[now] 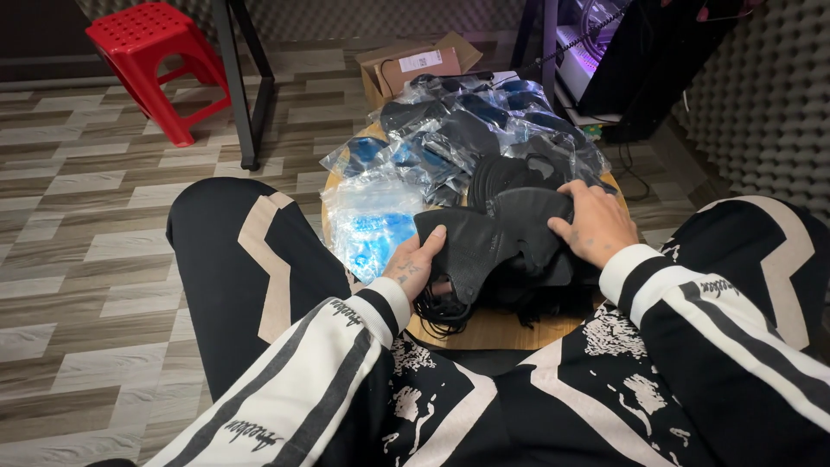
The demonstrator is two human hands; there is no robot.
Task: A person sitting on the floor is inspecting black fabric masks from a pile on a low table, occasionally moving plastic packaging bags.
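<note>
Head view: left hand (pixel 415 264) and right hand (pixel 595 220) grasping black face mask (pixel 493 238) at frame centre; sealed mask bags (pixel 450 138) heaped above; loose masks (pixel 506 177) unbagged on counter (pixel 493 329).

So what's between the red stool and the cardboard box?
In the head view, a black table leg stands on the wood-pattern floor between the red stool and the cardboard box.

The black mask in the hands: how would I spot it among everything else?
Find the round wooden table between the knees. At its near edge, the left hand and right hand hold one black mask, unlike the plastic-bagged masks heaped behind.
</note>
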